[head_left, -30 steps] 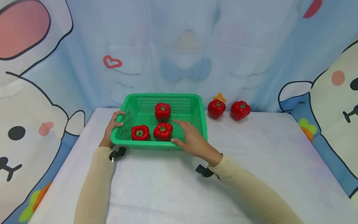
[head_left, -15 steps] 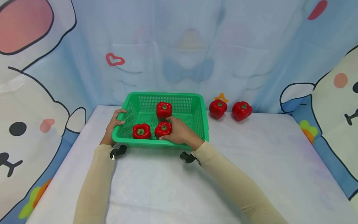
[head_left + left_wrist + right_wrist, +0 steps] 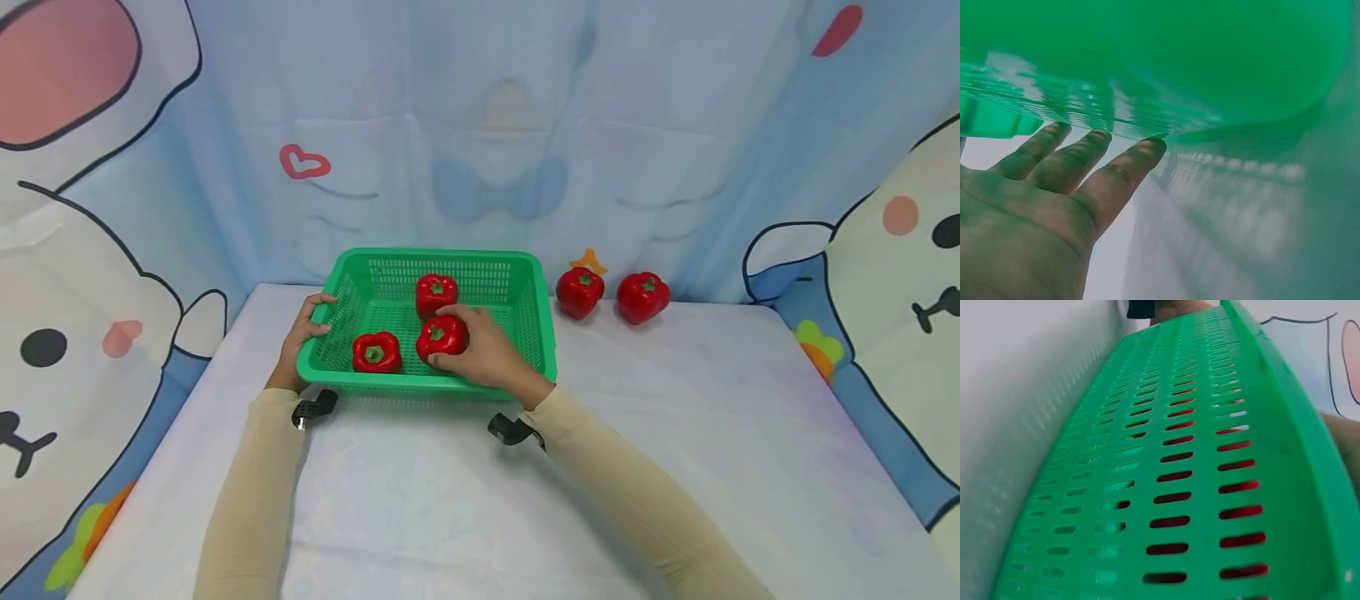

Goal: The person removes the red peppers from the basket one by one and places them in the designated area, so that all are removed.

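My left hand (image 3: pixel 294 346) holds the left end of a green slotted basket (image 3: pixel 375 384), with two digits over the rim. In the left wrist view three fairly straight fingers reach against the outside of its wall. My right hand (image 3: pixel 486 354) reaches over the front rim and grips a red bell pepper (image 3: pixel 438 339), thumb in front and fingers behind. Another bell pepper (image 3: pixel 435 292) sits just behind it in the basket, and a third bell pepper (image 3: pixel 377 353) lies to its left, stem facing me. Through the slots of the basket wall (image 3: pixel 1200 469), red shows in the right wrist view.
Two more bell peppers, one near (image 3: pixel 579 292) and one farther right (image 3: pixel 642 297), stand on the white-covered table (image 3: pixel 420 492) right of the basket. A blue cartoon curtain (image 3: pixel 495 108) hangs close behind. Black devices are strapped at both wrists.
My right hand has moved left from beside the front pepper, closed around it and shifted it slightly up and back toward the rear pepper. My left hand keeps its place on the basket.
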`<state>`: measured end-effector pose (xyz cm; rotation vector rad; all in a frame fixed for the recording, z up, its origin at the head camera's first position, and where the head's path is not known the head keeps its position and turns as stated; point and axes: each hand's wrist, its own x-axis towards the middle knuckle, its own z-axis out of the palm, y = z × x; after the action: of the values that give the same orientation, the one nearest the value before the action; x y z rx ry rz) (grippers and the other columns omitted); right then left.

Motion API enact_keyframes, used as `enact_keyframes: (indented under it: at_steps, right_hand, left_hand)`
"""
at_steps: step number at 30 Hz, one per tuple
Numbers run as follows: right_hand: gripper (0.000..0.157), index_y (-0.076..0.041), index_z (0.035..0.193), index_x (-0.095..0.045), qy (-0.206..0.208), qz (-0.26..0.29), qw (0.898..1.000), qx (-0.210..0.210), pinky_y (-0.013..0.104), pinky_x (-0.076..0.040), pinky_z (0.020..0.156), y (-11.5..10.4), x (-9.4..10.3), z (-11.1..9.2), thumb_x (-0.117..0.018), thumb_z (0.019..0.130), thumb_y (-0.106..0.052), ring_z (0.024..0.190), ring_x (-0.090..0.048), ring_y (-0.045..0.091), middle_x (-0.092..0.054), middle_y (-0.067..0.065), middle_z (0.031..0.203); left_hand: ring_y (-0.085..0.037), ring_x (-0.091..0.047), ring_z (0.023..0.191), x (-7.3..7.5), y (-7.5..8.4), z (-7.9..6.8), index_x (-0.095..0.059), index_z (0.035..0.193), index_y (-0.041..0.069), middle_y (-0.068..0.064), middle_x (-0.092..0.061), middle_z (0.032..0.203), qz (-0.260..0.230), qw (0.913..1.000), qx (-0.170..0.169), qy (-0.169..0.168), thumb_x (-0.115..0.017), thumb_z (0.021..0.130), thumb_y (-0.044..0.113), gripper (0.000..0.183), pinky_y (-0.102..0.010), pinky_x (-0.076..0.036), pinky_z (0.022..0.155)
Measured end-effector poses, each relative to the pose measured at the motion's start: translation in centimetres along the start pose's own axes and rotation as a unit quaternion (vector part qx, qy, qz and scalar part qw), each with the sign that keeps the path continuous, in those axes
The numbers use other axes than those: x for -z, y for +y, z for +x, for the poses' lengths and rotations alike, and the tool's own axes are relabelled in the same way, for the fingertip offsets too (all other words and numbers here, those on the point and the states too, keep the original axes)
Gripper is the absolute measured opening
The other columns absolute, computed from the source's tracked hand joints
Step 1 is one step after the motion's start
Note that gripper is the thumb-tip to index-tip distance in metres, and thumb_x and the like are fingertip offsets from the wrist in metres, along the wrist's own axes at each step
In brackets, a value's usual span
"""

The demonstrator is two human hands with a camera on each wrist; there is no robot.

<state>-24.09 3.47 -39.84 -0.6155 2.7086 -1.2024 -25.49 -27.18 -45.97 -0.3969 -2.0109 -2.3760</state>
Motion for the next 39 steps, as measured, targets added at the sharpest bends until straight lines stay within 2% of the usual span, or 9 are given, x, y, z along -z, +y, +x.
enact_keyframes:
  at_steps: [7,14,19,21,23,29,33,36,39]
  right_hand:
    - [0.064,-0.017,0.139,-0.045,0.076,0.075,0.993,0.054,0.044,-0.056,0.088,0.5,1.8,-1.4,-0.076,0.084,-0.030,0.121,-0.049,0.026,-0.045,0.010,0.134]
    - [0.069,-0.014,0.142,-0.042,0.160,0.088,0.981,0.063,0.045,-0.056,0.088,2.7,6.4,-4.1,-0.077,0.084,-0.027,0.119,-0.053,0.028,-0.045,0.011,0.139]
    - [0.070,-0.010,0.144,-0.041,0.250,0.057,0.965,0.049,0.022,-0.052,0.086,6.4,10.6,-5.8,-0.077,0.085,-0.023,0.115,-0.056,0.029,-0.047,0.012,0.140]
    - [0.072,-0.011,0.146,-0.039,0.279,0.041,0.959,0.020,0.014,-0.048,0.083,8.1,12.5,-6.5,-0.076,0.086,-0.025,0.119,-0.053,0.029,-0.045,0.012,0.142]
    - [0.073,-0.013,0.147,-0.037,0.307,0.025,0.951,-0.023,0.016,-0.049,0.085,9.8,14.4,-7.1,-0.074,0.087,-0.029,0.122,-0.050,0.028,-0.044,0.012,0.144]
    - [0.077,-0.027,0.153,-0.022,0.373,0.028,0.909,-0.185,0.046,-0.047,0.104,15.6,19.6,-8.1,-0.066,0.091,-0.042,0.140,-0.035,0.026,-0.029,0.005,0.157]
    - [0.084,-0.033,0.155,-0.015,0.388,0.071,0.882,-0.258,0.048,-0.039,0.112,19.5,21.6,-7.7,-0.061,0.088,-0.055,0.149,-0.021,0.023,-0.020,0.002,0.163]
    - [0.092,-0.029,0.156,-0.013,0.371,0.083,0.877,-0.293,0.048,-0.037,0.113,21.9,22.5,-7.3,-0.059,0.084,-0.063,0.151,-0.017,0.025,-0.017,0.004,0.164]
    - [0.095,-0.020,0.158,-0.011,0.344,0.064,0.883,-0.313,0.052,-0.037,0.112,23.5,23.0,-7.1,-0.058,0.087,-0.061,0.151,-0.017,0.031,-0.016,0.009,0.165]
  left_hand:
    - [-0.022,-0.044,0.121,0.1,0.0,0.0,-0.042,0.125,0.026,-0.008,-0.034,0.140,-0.005,1.0000,0.003,-0.001,-0.030,0.096,0.002,0.040,-0.024,-0.048,0.090]
    - [-0.022,-0.044,0.120,0.1,0.0,-0.1,-0.042,0.125,0.026,-0.007,-0.033,0.140,-0.008,1.0000,0.004,0.001,-0.030,0.096,0.001,0.040,-0.024,-0.048,0.090]
    - [-0.024,-0.043,0.121,0.1,0.0,0.0,-0.042,0.124,0.028,-0.005,-0.034,0.139,-0.008,0.9999,0.007,0.002,-0.030,0.096,0.002,0.041,-0.025,-0.048,0.091]
    - [-0.024,-0.042,0.122,0.1,0.1,0.0,-0.042,0.124,0.029,-0.005,-0.034,0.140,-0.007,0.9999,0.009,0.004,-0.030,0.096,0.003,0.040,-0.025,-0.047,0.091]
    - [-0.023,-0.042,0.122,0.1,0.1,0.0,-0.042,0.124,0.029,-0.005,-0.034,0.140,-0.004,1.0000,0.008,0.003,-0.030,0.096,0.003,0.040,-0.024,-0.047,0.091]
    - [-0.021,-0.045,0.120,0.1,0.2,0.0,-0.041,0.125,0.026,-0.007,-0.034,0.141,-0.016,0.9998,0.007,-0.008,-0.030,0.097,0.004,0.038,-0.024,-0.049,0.089]
    - [-0.022,-0.045,0.120,0.1,0.3,-0.1,-0.041,0.125,0.026,-0.008,-0.033,0.142,-0.020,0.9998,0.003,-0.007,-0.031,0.097,0.004,0.037,-0.024,-0.049,0.089]
    - [-0.022,-0.045,0.120,0.0,0.2,-0.2,-0.041,0.124,0.026,-0.008,-0.033,0.142,-0.018,0.9998,0.004,-0.001,-0.031,0.096,0.004,0.037,-0.024,-0.049,0.089]
    - [-0.022,-0.045,0.121,-0.1,0.0,0.0,-0.042,0.123,0.026,-0.008,-0.033,0.142,-0.018,0.9998,0.004,-0.001,-0.031,0.095,0.003,0.039,-0.025,-0.049,0.089]
